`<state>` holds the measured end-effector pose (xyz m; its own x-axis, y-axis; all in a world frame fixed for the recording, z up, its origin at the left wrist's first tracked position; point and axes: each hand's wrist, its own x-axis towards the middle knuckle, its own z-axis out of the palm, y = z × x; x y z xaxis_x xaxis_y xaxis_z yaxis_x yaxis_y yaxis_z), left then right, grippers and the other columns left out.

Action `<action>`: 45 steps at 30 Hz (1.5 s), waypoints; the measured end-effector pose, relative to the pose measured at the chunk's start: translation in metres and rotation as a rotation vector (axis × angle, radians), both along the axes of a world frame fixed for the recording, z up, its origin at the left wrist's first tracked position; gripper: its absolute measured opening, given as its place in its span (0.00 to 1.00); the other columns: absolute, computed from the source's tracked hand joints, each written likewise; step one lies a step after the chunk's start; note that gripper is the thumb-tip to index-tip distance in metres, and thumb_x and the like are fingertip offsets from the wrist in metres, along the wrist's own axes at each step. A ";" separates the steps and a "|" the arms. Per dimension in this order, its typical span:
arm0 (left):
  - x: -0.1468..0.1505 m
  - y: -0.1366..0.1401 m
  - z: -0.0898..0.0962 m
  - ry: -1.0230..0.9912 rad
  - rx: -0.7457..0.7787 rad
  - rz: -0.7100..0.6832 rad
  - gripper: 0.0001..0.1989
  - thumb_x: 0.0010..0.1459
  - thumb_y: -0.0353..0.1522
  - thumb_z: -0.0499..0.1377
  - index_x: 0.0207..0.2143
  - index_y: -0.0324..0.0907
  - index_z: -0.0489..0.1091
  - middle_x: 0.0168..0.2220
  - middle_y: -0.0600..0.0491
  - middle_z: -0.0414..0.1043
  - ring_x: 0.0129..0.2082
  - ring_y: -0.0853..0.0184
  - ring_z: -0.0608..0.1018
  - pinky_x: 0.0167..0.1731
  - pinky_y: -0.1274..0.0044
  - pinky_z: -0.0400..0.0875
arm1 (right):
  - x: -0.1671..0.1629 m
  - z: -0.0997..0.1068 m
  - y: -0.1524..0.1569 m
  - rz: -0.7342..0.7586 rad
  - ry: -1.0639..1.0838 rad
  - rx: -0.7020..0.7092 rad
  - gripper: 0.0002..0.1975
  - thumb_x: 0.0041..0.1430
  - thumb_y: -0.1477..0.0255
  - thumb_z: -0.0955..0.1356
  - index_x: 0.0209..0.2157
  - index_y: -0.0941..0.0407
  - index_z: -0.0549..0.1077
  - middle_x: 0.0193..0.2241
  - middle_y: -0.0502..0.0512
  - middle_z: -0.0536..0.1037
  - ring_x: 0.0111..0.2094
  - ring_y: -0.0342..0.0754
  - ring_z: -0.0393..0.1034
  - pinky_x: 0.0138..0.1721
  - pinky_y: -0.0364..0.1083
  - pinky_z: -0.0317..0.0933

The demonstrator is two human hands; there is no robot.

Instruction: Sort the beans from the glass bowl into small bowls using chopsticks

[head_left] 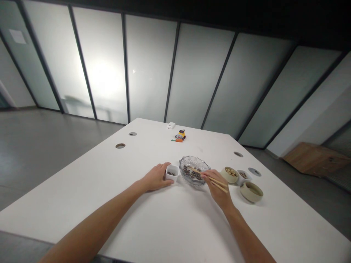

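My left hand (158, 178) is wrapped around a small white square cup (172, 178) standing on the table, with a few dark bean-like pieces at its bottom. Just to the right of the cup is a clear scalloped glass bowl (185, 176), holding many small dark pieces. In my right hand (219, 190) is a pair of wooden chopsticks (218, 182), held slantwise. Their tips reach down into the glass bowl among the dark pieces. Whether the tips pinch a piece is too small to tell.
Right of my right hand stand a beige bowl (227, 176) of pale nuts, a white dish (248, 178) and another beige bowl (251, 196). Farther back on the white table (153, 223) lie a yellow toy car (181, 134), a toy carrot (178, 140) and a white box (171, 125).
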<state>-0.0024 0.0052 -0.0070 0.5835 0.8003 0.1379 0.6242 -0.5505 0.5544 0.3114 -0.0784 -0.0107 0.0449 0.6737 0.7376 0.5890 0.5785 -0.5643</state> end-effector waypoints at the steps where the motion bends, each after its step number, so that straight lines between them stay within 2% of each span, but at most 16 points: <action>1: 0.000 0.000 -0.001 -0.003 0.002 0.001 0.38 0.62 0.46 0.69 0.70 0.45 0.66 0.59 0.40 0.79 0.59 0.43 0.81 0.59 0.58 0.74 | 0.000 -0.001 0.000 0.012 0.001 -0.002 0.18 0.74 0.52 0.73 0.40 0.51 0.88 0.37 0.58 0.86 0.38 0.54 0.81 0.41 0.52 0.76; 14: -0.001 0.002 -0.002 -0.005 -0.002 -0.006 0.39 0.63 0.46 0.69 0.72 0.44 0.65 0.61 0.40 0.79 0.61 0.43 0.80 0.62 0.57 0.74 | -0.004 -0.004 0.000 0.019 -0.042 -0.034 0.18 0.77 0.54 0.71 0.38 0.51 0.86 0.36 0.58 0.85 0.37 0.54 0.80 0.40 0.51 0.76; 22: -0.001 0.002 -0.003 -0.009 0.011 -0.010 0.37 0.63 0.46 0.69 0.70 0.45 0.66 0.59 0.40 0.79 0.60 0.43 0.80 0.61 0.57 0.74 | -0.002 -0.005 0.002 -0.001 -0.027 0.029 0.16 0.76 0.56 0.73 0.42 0.52 0.87 0.38 0.58 0.85 0.38 0.53 0.81 0.42 0.51 0.77; 29: 0.000 0.004 -0.005 -0.024 0.010 -0.032 0.39 0.64 0.46 0.70 0.72 0.46 0.63 0.65 0.39 0.76 0.65 0.44 0.78 0.66 0.55 0.72 | 0.001 -0.010 0.004 0.010 -0.080 -0.047 0.19 0.76 0.52 0.71 0.40 0.51 0.88 0.40 0.59 0.85 0.40 0.54 0.81 0.43 0.51 0.76; 38: 0.000 0.004 -0.004 -0.024 0.017 -0.035 0.38 0.63 0.46 0.70 0.71 0.47 0.65 0.64 0.40 0.77 0.64 0.43 0.78 0.65 0.55 0.73 | -0.002 -0.003 0.002 -0.016 -0.043 -0.043 0.21 0.76 0.51 0.71 0.38 0.51 0.87 0.37 0.59 0.85 0.38 0.54 0.81 0.42 0.52 0.77; 45: 0.000 0.003 -0.002 -0.008 -0.001 -0.031 0.38 0.64 0.46 0.69 0.71 0.46 0.64 0.65 0.40 0.77 0.64 0.44 0.78 0.65 0.56 0.72 | -0.003 0.011 -0.003 -0.140 -0.016 0.045 0.25 0.77 0.48 0.69 0.36 0.51 0.86 0.35 0.57 0.85 0.38 0.55 0.81 0.43 0.53 0.76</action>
